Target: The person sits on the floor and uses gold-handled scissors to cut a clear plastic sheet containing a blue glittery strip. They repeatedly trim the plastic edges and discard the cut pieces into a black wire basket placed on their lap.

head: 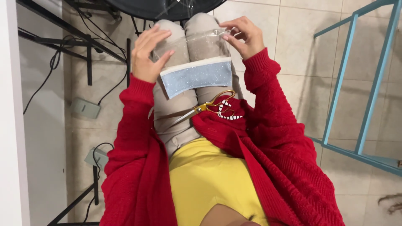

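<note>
Clear plastic sheet lies spread over the person's knees, its near edge tucked under a glittery pale-blue strip. The left hand lies flat on the sheet's left side, fingers spread open; the right hand pinches the far right corner between thumb and fingertips. Smoothing goes best with the film taut and the strip's edges kept level. Gold-handled scissors rest on the lap, apart from both hands.

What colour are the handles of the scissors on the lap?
Gold; the scissors have shiny gold handles, seen best in the head view.
</note>
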